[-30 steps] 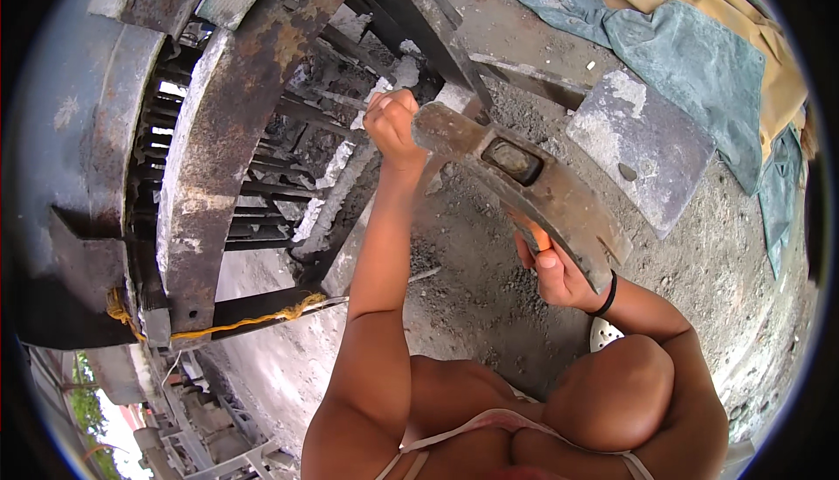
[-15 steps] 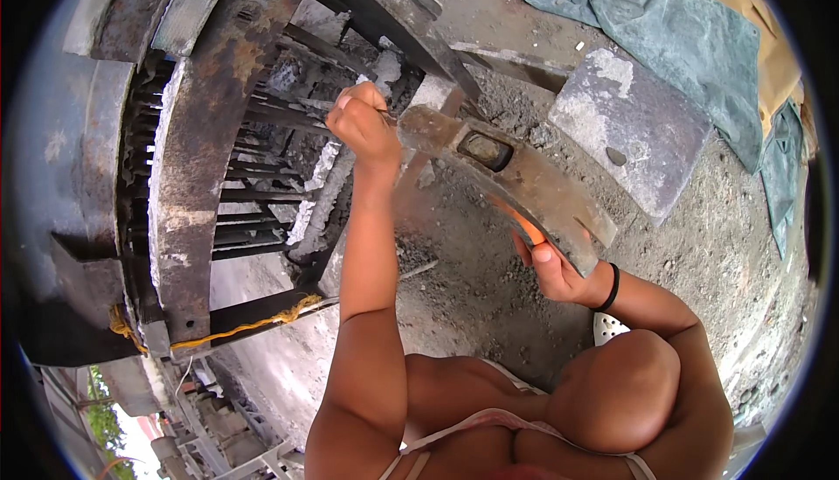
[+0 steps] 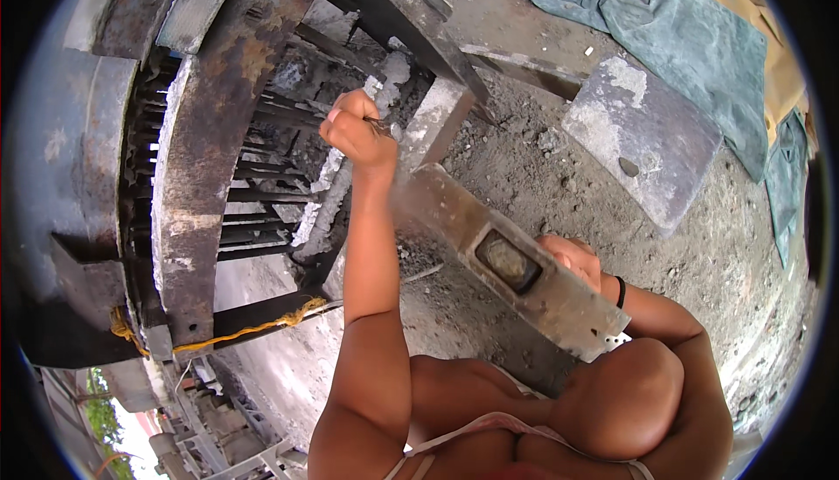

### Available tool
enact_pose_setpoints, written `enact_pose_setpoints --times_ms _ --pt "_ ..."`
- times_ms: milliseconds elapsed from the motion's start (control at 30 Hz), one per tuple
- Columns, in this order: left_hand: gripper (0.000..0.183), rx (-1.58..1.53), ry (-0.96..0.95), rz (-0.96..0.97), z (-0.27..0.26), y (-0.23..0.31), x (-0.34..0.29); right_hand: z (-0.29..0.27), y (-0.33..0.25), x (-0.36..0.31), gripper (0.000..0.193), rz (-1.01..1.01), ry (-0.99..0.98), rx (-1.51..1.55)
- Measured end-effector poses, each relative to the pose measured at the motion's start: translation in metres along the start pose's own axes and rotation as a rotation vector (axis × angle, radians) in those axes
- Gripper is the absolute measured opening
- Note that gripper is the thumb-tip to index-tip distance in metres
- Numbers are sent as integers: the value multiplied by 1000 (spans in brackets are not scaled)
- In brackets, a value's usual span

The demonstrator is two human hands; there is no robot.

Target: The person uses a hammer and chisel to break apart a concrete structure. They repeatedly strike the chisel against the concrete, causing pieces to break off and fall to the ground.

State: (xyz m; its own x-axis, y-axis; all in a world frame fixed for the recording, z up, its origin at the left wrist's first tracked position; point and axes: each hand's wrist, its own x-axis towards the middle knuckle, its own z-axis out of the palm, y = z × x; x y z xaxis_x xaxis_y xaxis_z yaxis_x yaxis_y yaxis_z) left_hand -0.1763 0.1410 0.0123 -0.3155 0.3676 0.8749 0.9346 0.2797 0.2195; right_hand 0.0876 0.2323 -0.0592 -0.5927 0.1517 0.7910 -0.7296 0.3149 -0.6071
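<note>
My left hand (image 3: 358,135) is a closed fist beside the rusty metal frame. A short dark end of a thin metal rod (image 3: 379,127) sticks out of the fist on its right side. The rest of the rod is hard to tell from the dark bars behind. My right hand (image 3: 572,260) grips a heavy hammer, mostly hidden behind its worn steel head (image 3: 559,305). The handle's end shows in the eye of the head; the rest of the handle is hidden. The head slants across the middle, its narrower end below and right of my left fist, apart from it.
At left stands a large rusty curved metal frame (image 3: 218,121) with rows of dark bars (image 3: 258,196) inside. A yellow rope (image 3: 253,333) runs along its lower edge. A flat grey slab (image 3: 642,143) lies on rubble-strewn ground at right, by a blue-green cloth (image 3: 699,52).
The hammer head has swung down and away from my left fist, and turned steeper. My right hand has risen slightly behind it. The orange handle has gone out of sight. My left fist barely moved.
</note>
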Motion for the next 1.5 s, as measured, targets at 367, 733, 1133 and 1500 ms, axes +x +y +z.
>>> enact_pose_setpoints --times_ms 367,733,1133,1500 --pt "47 -326 14 -99 1 -14 -9 9 16 -11 54 93 -27 -99" --pt "51 -173 -60 -41 -1 -13 -17 12 30 -20 39 105 -19 -33" --pt "49 -213 -77 -135 -4 -21 -19 11 28 -6 53 365 -189 -213" --pt "54 -269 -133 -72 -2 -27 -31 13 7 5 49 -45 26 -235"
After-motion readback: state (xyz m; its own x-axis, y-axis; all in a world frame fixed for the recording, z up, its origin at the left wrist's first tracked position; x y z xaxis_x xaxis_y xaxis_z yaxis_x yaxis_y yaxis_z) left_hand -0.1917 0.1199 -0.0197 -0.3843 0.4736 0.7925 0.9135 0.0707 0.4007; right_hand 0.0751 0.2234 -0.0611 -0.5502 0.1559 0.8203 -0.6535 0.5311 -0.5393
